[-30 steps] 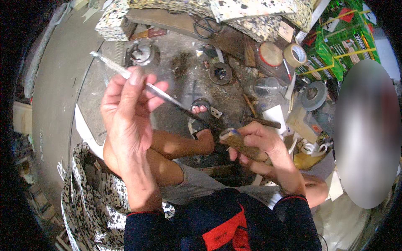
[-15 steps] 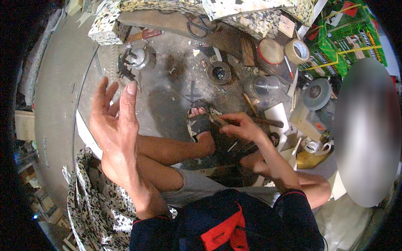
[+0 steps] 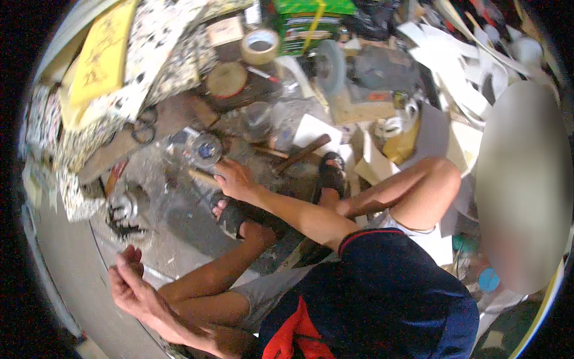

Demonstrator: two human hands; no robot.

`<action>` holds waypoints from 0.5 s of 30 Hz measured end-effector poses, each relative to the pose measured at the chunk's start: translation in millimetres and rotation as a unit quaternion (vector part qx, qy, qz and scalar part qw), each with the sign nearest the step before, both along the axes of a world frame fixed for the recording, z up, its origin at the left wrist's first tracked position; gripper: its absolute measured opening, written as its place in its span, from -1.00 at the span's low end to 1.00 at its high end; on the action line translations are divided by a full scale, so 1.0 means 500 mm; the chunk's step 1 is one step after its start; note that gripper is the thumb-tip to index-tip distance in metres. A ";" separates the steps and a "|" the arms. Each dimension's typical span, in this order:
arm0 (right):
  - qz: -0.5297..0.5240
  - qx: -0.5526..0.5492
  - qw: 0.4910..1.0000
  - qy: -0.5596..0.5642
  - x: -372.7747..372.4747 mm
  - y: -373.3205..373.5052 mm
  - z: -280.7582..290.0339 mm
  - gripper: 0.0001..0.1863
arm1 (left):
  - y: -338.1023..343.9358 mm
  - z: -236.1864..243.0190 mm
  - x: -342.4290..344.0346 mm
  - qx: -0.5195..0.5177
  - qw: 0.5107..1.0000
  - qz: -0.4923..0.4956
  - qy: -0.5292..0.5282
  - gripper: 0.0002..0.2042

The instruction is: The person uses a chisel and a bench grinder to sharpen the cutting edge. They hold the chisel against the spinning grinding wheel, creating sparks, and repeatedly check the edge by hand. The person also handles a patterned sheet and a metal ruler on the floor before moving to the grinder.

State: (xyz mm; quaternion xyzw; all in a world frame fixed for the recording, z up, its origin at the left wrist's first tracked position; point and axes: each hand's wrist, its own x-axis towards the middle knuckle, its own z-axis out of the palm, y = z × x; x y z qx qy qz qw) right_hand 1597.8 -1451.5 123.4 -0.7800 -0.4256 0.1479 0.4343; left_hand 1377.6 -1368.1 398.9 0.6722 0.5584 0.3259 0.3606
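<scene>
My left hand [image 3: 133,289] is raised over the floor at the lower left, its fingers curled in and somewhat blurred; nothing shows in it. Just beyond it a spray gun [image 3: 125,218] with a metal cup lies on the floor. Nearer the middle, my right hand [image 3: 236,179] is closed at the end of a short pale stick-like piece [image 3: 203,177], which points away to the left. My fingers hide its near end. Right beyond that hand is a round open tin [image 3: 206,149] with dark contents. My sandalled foot [image 3: 228,216] is just below the hand.
A dark wooden-handled tool [image 3: 303,154] lies by white sheet scraps [image 3: 314,133]. Farther off are a tape roll [image 3: 260,46], a round lidded can [image 3: 226,79], a grey disc [image 3: 330,67] and scissors [image 3: 143,125]. Speckled foam blocks [image 3: 173,72] stand at the far left.
The view has swung to the right, so the floor things appear farther left. My left hand's spread fingers have curled in. My right hand still grips the small piece, now close to the tin.
</scene>
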 end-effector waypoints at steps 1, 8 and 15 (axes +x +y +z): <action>-0.075 -0.021 0.997 -0.007 0.023 -0.040 0.008 -0.70 | -0.004 0.006 0.009 0.012 1.000 -0.011 0.001 -0.65; -0.534 -0.017 0.845 -0.034 0.373 -0.356 0.024 -0.58 | -0.015 0.014 0.032 0.047 0.996 -0.079 0.008 -0.60; -0.528 -0.100 0.810 0.234 0.685 -0.502 -0.062 -0.37 | -0.052 0.034 0.098 0.064 0.989 -0.133 0.012 -0.67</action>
